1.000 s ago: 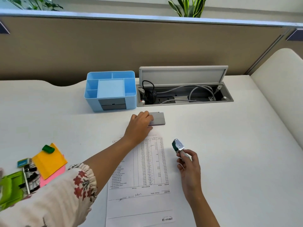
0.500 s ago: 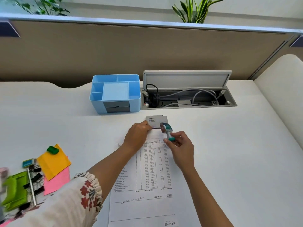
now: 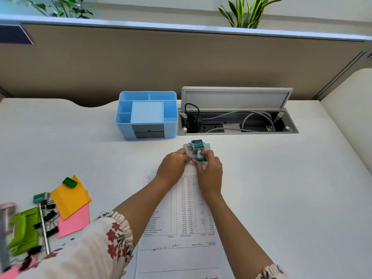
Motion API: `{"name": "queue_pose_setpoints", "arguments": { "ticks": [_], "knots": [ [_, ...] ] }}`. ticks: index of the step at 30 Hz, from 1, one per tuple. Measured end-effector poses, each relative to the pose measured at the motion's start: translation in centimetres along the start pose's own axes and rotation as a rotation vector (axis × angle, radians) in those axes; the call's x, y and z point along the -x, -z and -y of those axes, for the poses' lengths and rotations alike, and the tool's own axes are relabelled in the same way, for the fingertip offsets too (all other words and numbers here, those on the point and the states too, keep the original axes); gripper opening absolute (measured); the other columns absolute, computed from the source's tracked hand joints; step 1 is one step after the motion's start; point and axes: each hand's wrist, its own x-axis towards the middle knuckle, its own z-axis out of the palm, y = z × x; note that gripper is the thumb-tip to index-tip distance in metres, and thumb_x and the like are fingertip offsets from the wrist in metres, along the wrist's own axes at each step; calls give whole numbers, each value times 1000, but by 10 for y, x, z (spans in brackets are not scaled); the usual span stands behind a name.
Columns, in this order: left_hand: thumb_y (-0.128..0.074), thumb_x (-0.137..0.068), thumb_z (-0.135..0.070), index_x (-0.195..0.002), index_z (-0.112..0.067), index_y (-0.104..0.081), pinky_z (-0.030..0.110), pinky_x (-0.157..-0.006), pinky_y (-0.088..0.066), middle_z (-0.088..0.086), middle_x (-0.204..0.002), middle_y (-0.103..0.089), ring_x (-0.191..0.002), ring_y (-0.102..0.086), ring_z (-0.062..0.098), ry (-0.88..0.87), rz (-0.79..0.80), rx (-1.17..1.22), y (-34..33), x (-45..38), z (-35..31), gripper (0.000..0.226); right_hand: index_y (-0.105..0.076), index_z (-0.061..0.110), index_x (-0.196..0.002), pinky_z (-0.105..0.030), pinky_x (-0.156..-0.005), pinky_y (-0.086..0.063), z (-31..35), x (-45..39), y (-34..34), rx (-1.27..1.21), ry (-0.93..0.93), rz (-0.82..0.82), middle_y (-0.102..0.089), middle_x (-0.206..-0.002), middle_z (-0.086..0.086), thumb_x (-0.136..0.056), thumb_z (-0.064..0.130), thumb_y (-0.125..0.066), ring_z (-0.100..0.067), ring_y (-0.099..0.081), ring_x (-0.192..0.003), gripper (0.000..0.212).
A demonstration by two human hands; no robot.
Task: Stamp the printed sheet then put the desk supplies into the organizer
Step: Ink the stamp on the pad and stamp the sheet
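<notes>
White desk [image 3: 281, 188]: right hand [image 3: 209, 172] moved stamp [image 3: 198, 147] onto ink pad [image 3: 207, 147]; left hand [image 3: 173, 166] pinches pad.

A white desk [image 3: 281, 188] runs up to a tan partition panel [image 3: 181, 57] capped by a pale rail. Green plants [image 3: 246, 14] rise behind it, and an open cable tray [image 3: 237, 121] with grey cords sits recessed in the desktop under bright, even light.

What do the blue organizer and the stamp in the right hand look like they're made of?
Organizer: looks like moulded plastic, matte pale blue with rounded corners and grey drawer fronts.
Stamp: probably plastic with a metal frame; teal handle end gripped by the right hand, greyish shine round the teal bands. Blurred, so the metal is uncertain.
</notes>
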Motion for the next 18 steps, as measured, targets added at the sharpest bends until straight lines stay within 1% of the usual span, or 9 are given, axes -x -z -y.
{"name": "queue_pose_setpoints", "arguments": {
  "ticks": [2, 5, 7, 11, 15, 16, 18],
  "knots": [
    [-59, -95, -13, -109, -14, -74, 41, -72, -58, 4, -99, -66, -80, -66, 28, 0, -4, 6, -1, 0, 0, 21, -58, 21, -114, -6, -75, -38, -1, 0, 0, -10, -7, 5, -63, -107, -1, -90, 24, -69, -14, -56, -98, 27],
    [-59, -96, -16, -111, -14, -74, 40, -75, -59, 3, -101, -67, -82, -67, 27, 4, -6, 15, -1, 1, -1, 21, -60, 22, -118, -1, -72, -37, -1, -1, -1, -10, -16, 5, -63, -109, -1, -90, 24, -68, -9, -55, -96, 29],
    [-59, -96, -16, -111, -14, -74, 40, -74, -59, 4, -102, -68, -82, -67, 27, 8, -10, 23, -1, 2, -1, 21, -61, 23, -121, -2, -72, -37, 0, -1, -2, -5, -23, 0, -63, -110, -2, -90, 25, -69, -8, -54, -95, 32],
    [-59, -96, -16, -110, -14, -74, 40, -75, -59, 4, -104, -67, -85, -67, 27, 20, -7, 25, 1, 1, -4, 21, -60, 26, -127, -13, -80, -44, -2, -1, -1, 5, -23, -2, -65, -109, -3, -88, 30, -71, -11, -57, -95, 40],
    [-58, -96, -17, -108, -11, -74, 39, -75, -58, 6, -106, -65, -89, -66, 27, 22, 28, -10, 4, -3, -5, 21, -59, 32, -127, -4, -75, -39, -2, -1, 3, 20, -17, 3, -66, -109, 4, -84, 37, -75, -6, -57, -92, 46],
    [-58, -97, -18, -108, -10, -74, 38, -76, -58, 5, -109, -65, -91, -66, 27, 27, 28, -17, 5, -3, -5, 22, -59, 34, -126, -6, -75, -42, -1, 0, 5, 13, -13, -5, -66, -109, 6, -82, 38, -76, -5, -56, -91, 47],
    [-56, -97, -18, -110, -8, -73, 36, -79, -57, 4, -112, -64, -95, -65, 25, 47, 3, -4, 6, 1, -5, 23, -57, 36, -125, -15, -76, -49, 1, 4, 11, -17, -16, -32, -65, -109, 9, -80, 39, -77, -6, -57, -90, 49]
  ]
}}
